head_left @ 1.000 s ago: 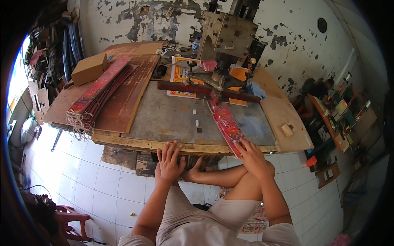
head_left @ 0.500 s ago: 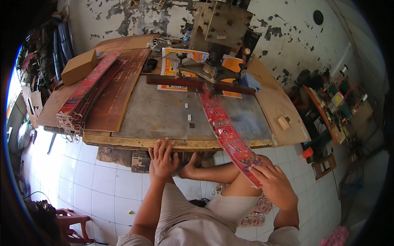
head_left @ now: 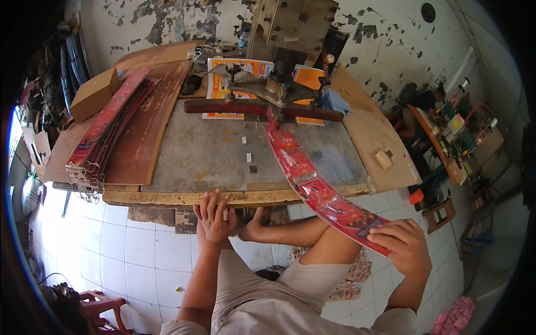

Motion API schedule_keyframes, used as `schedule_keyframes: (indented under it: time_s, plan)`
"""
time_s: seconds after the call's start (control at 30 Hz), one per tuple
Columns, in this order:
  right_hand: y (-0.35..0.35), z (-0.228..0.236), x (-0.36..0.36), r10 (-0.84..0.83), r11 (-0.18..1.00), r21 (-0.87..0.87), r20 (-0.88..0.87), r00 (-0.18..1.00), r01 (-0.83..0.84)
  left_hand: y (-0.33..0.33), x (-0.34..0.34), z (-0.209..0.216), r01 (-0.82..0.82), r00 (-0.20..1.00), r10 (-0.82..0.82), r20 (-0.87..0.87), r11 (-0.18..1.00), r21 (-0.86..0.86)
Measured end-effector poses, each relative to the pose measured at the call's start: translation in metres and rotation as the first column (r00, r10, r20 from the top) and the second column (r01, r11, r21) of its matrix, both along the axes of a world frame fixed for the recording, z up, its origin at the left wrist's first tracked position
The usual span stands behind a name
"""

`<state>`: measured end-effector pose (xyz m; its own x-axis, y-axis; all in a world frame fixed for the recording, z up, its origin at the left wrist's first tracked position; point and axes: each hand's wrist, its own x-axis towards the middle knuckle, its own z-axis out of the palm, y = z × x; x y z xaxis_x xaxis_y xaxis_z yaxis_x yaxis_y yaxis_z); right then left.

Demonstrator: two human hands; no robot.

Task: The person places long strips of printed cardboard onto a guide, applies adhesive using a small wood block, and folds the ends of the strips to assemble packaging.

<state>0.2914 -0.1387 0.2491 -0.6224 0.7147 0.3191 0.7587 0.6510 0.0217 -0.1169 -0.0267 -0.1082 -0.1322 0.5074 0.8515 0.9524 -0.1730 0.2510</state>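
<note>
My right hand (head_left: 406, 245) grips the near end of a long red printed strip (head_left: 312, 187) carrying shiny clear packs. The strip curves away over the table's front edge, and its far end lies at the red bar (head_left: 223, 106) of a metal press (head_left: 282, 84). Whether that end is clamped there, I cannot tell. My left hand (head_left: 215, 220) rests with fingers spread on the wooden front edge (head_left: 251, 198) of the worktable, holding nothing. Small white pieces (head_left: 249, 157) lie on the grey metal plate (head_left: 195, 145).
A stack of similar red strips (head_left: 111, 125) with white strings lies at the left, beside a cardboard box (head_left: 95, 94). A wooden block (head_left: 384, 158) sits on the right board. Beyond stands another cluttered table (head_left: 435, 137). A red stool (head_left: 103, 307) is at lower left.
My right hand has moved to the right, swinging the near end of the red strip outward with it. My left hand stays at the table edge. The whole view has shifted slightly.
</note>
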Motion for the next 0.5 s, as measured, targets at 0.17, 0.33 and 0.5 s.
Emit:
schedule_keyframes:
  time_s: [0.17,0.33,0.5]
  plan:
    - [-0.001,-0.004,-0.015,0.028,0.999,0.024,0.070,0.997,-0.030,0.006,-0.002,-0.006,0.000,1.000,0.001,-0.021,0.999,0.046]
    - [-0.027,0.040,0.019,0.179,0.968,0.208,-0.183,0.967,-0.140,-0.004,-0.018,-0.006,-0.041,0.996,0.044,-0.082,0.999,0.028]
    - [-0.139,0.085,0.246,-0.116,0.648,0.408,-0.782,0.613,0.643,0.009,0.003,-0.005,0.014,0.999,-0.012,-0.036,0.999,0.047]
